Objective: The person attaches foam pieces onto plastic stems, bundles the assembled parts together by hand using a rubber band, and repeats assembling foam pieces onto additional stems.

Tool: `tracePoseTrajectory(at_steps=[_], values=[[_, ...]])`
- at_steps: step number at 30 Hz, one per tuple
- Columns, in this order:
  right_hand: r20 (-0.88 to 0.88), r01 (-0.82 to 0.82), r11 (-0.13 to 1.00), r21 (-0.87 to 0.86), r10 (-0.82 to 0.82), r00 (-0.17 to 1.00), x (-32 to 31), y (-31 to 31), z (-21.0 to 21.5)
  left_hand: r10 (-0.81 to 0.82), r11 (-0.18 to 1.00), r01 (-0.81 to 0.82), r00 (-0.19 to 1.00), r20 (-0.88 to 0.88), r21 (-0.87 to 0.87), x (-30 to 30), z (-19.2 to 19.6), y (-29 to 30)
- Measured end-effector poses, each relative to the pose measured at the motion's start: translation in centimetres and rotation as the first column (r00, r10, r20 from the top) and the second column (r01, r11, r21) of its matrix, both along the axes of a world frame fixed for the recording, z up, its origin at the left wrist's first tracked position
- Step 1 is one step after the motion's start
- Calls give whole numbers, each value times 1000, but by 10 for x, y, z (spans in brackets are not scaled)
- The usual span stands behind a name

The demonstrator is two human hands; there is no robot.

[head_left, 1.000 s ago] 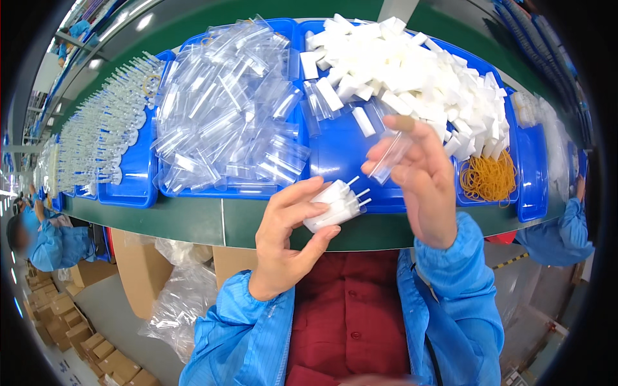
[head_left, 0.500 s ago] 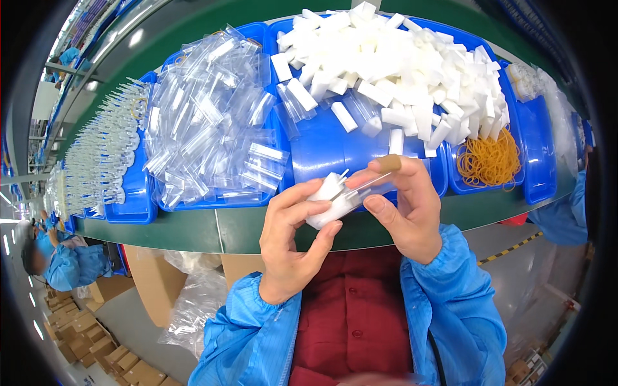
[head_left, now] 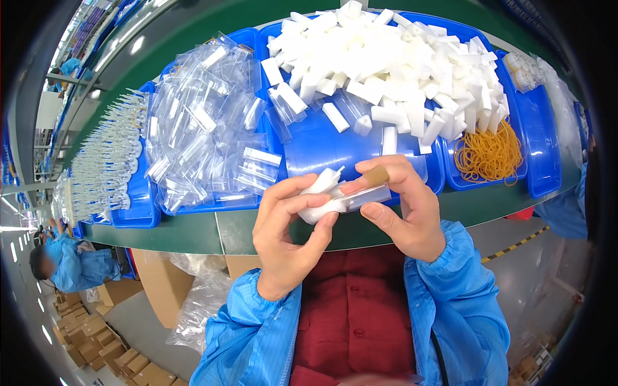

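Note:
Above the table's near edge, my left hand (head_left: 283, 235) grips a white foam piece (head_left: 314, 211) between thumb and fingers. A thin white tip (head_left: 338, 172) sticks up from it; what lies inside the foam is hidden. My right hand (head_left: 409, 215) is closed on a clear plastic sleeve (head_left: 372, 197), its wrapped index finger above and its thumb below. That sleeve meets the foam's right side; how far it covers it I cannot tell. A tan band (head_left: 375, 175) circles my right index finger.
Beyond my hands, a blue tray (head_left: 315, 151) bears heaped white foam blocks (head_left: 380, 55). Clear sleeves (head_left: 199, 122) fill another tray to the left. Rubber bands (head_left: 489, 153) lie at the right. Rows of thin white-tipped parts (head_left: 106, 157) stand far left, near a seated person (head_left: 77, 260).
My right index finger has come down onto the sleeve near the foam. The sleeve now lies more level and closer against the foam. My left hand has shifted slightly left, keeping its hold.

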State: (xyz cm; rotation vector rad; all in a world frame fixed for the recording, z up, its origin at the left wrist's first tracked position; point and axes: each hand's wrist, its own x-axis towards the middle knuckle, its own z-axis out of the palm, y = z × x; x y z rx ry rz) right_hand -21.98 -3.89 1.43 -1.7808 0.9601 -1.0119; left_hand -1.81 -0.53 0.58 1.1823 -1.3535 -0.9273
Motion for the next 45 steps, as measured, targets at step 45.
tracePoseTrajectory(at_steps=[45], values=[[-558, -52, 828, -559, -329, 762, 3, -46, 17, -187, 981, 191, 977, -104, 32, 28, -6, 6]])
